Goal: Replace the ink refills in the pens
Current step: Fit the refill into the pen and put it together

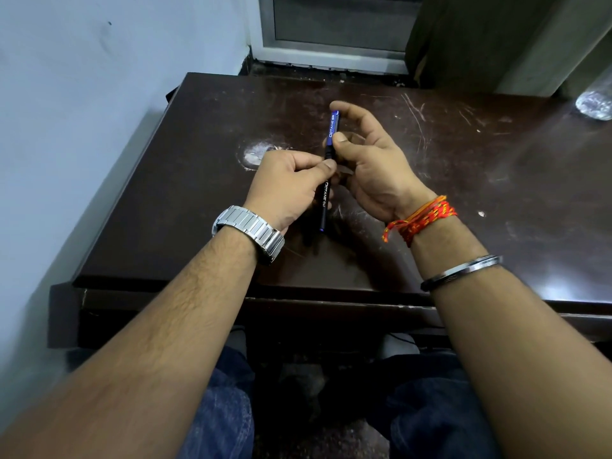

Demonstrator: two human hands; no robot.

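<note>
A dark gel pen (324,207) with white lettering is held above the brown table (198,210), its blue-ended barrel pointing toward me and its blue cap (332,127) pointing away. My left hand (288,187) grips the barrel near its middle with thumb and fingers closed. My right hand (371,160) pinches the blue cap between thumb and forefinger, the other fingers curled loosely. Both hands hold the same pen, which is nearly in line with my view. The pen's tip is hidden under the cap.
A clear plastic bottle (594,102) lies at the table's far right edge. A white worn patch (256,154) marks the tabletop left of my hands. A pale wall (82,94) runs along the left, a window frame (331,51) behind. My knees are below the table's front edge.
</note>
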